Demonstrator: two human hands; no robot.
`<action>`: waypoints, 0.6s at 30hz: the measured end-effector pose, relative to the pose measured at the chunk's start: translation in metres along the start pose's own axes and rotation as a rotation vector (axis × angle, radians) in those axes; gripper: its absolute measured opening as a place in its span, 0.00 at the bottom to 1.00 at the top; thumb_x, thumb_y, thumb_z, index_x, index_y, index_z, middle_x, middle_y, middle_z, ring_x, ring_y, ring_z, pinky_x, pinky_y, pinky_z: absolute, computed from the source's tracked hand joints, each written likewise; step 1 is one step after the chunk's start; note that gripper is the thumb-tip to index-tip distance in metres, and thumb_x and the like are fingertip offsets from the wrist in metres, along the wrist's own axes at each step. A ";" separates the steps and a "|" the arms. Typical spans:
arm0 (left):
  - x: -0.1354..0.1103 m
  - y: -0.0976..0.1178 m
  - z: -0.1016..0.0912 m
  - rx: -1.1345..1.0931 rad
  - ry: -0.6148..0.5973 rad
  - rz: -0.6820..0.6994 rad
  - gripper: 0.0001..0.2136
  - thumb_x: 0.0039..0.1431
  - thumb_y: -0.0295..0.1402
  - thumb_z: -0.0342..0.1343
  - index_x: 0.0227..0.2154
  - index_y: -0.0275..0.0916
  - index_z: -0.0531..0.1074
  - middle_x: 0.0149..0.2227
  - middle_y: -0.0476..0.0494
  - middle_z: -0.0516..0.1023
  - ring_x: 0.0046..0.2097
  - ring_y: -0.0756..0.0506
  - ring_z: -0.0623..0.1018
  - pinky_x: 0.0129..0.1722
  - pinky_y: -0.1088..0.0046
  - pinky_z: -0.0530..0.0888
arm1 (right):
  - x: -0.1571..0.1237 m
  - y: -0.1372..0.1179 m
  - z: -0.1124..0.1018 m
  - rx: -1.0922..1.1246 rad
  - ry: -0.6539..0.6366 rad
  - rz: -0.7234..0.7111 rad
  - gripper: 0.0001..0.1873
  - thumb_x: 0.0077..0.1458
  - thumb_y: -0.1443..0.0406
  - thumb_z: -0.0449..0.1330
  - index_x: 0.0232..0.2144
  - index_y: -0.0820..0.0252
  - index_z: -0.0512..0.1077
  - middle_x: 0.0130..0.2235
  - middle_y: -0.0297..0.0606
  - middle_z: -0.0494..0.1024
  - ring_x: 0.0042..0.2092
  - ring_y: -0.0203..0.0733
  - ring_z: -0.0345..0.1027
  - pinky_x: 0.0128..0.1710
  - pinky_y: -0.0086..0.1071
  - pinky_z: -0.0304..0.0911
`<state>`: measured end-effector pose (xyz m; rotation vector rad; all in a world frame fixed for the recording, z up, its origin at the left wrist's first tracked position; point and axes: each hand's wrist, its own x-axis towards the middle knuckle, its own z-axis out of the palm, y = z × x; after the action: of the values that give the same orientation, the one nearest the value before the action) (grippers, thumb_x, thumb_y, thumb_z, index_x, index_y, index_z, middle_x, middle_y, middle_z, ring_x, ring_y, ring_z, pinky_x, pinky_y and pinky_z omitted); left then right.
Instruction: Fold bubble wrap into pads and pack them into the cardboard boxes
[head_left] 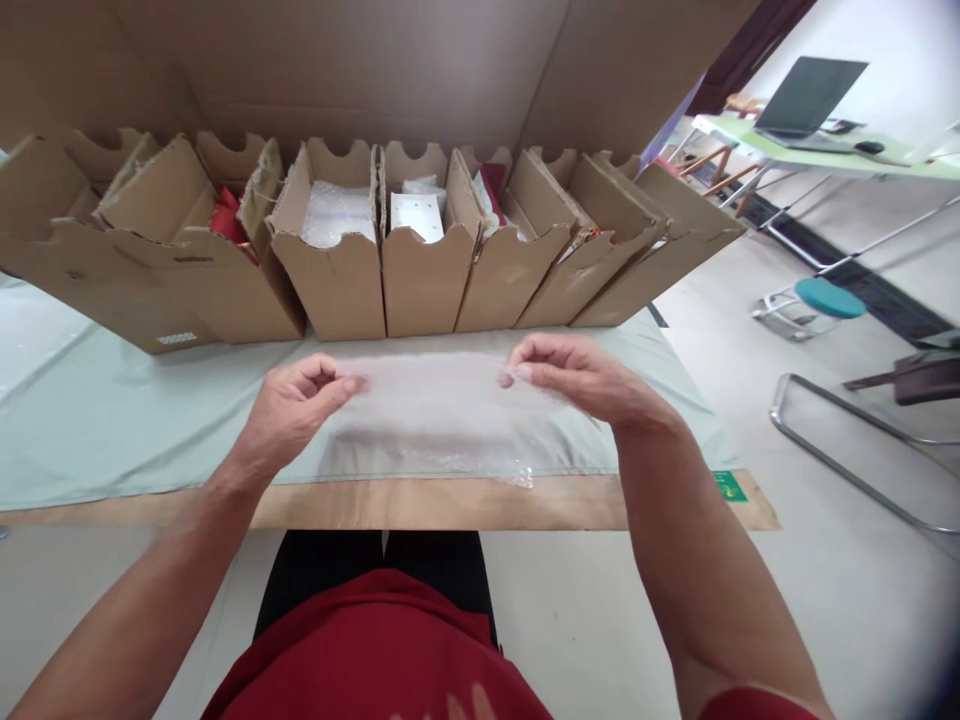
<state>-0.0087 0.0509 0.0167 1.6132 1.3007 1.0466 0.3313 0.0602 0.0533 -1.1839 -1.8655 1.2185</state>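
Observation:
A clear plastic bag [431, 415] is stretched between both hands over the pale green table cover [112, 420]. My left hand [296, 405] pinches the bag's upper left corner with thumb and fingers closed. My right hand [577, 375] pinches the upper right corner the same way. The bag's lower edge rests near the table's wooden front edge [420, 505].
A row of open cardboard bins [341, 270] stands behind the bag, holding white packets [416, 212] and red items [225, 220]. A cardboard wall rises behind them. To the right are a teal stool [829, 298], metal chair frames and a desk with a laptop [810, 95].

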 end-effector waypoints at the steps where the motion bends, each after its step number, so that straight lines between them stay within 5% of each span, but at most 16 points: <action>1: 0.003 0.004 0.002 -0.061 0.002 -0.059 0.12 0.56 0.43 0.62 0.29 0.39 0.74 0.37 0.42 0.85 0.38 0.41 0.85 0.45 0.60 0.80 | 0.002 0.006 -0.003 0.096 0.048 0.021 0.17 0.60 0.49 0.65 0.36 0.56 0.76 0.36 0.38 0.82 0.39 0.42 0.75 0.43 0.36 0.67; 6: 0.023 -0.008 0.015 -0.144 0.097 -0.303 0.08 0.52 0.38 0.62 0.26 0.39 0.73 0.28 0.46 0.83 0.25 0.49 0.80 0.30 0.72 0.77 | -0.005 0.053 -0.002 0.462 0.140 0.119 0.37 0.57 0.33 0.54 0.49 0.54 0.75 0.49 0.47 0.83 0.49 0.52 0.78 0.47 0.45 0.73; 11: 0.033 -0.033 0.018 -0.152 0.141 -0.481 0.08 0.50 0.37 0.61 0.27 0.39 0.71 0.26 0.46 0.82 0.25 0.48 0.80 0.25 0.74 0.75 | -0.026 0.091 0.016 0.316 0.207 0.136 0.40 0.53 0.42 0.66 0.62 0.53 0.67 0.59 0.48 0.77 0.62 0.56 0.69 0.54 0.47 0.70; 14: 0.030 -0.039 0.014 -0.119 0.131 -0.464 0.15 0.47 0.39 0.64 0.36 0.39 0.71 0.29 0.46 0.83 0.29 0.46 0.81 0.26 0.74 0.75 | -0.021 0.099 0.029 0.127 0.275 0.131 0.39 0.50 0.52 0.71 0.61 0.55 0.68 0.54 0.47 0.80 0.55 0.52 0.74 0.50 0.42 0.70; 18: 0.026 -0.046 0.013 0.004 0.054 -0.377 0.22 0.46 0.41 0.62 0.45 0.39 0.70 0.25 0.53 0.77 0.26 0.47 0.76 0.23 0.74 0.71 | -0.005 0.102 0.042 0.028 0.396 0.107 0.27 0.53 0.56 0.65 0.53 0.62 0.72 0.30 0.31 0.75 0.31 0.39 0.69 0.34 0.34 0.65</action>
<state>-0.0081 0.0822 -0.0273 1.2813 1.5686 0.8569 0.3336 0.0580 -0.0567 -1.4078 -1.5039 0.9736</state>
